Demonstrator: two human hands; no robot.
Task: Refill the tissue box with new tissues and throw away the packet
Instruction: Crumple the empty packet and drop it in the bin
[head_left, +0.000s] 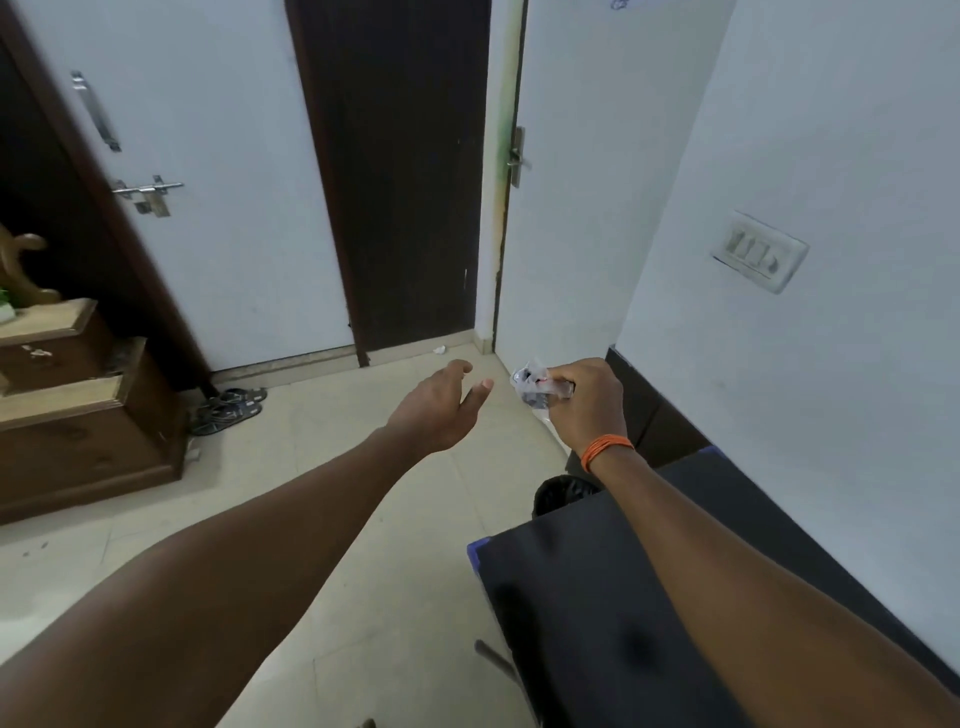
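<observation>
My right hand (589, 402), with an orange thread band at the wrist, is closed around a crumpled clear plastic packet (531, 387) held out over the floor. My left hand (441, 408) is stretched forward beside it, a little to the left, fingers apart and holding nothing. Below my right wrist, the dark round rim of a bin with a black liner (563, 493) shows past the corner of a dark table (597, 613). No tissue box is in view.
A dark wooden cabinet (78, 415) stands at the left, with sandals (228, 410) on the floor beside it. Two white doors and a dark door frame (400, 182) are ahead. The right wall carries a switch plate (758, 252). A scrap of paper (439, 350) lies by the frame.
</observation>
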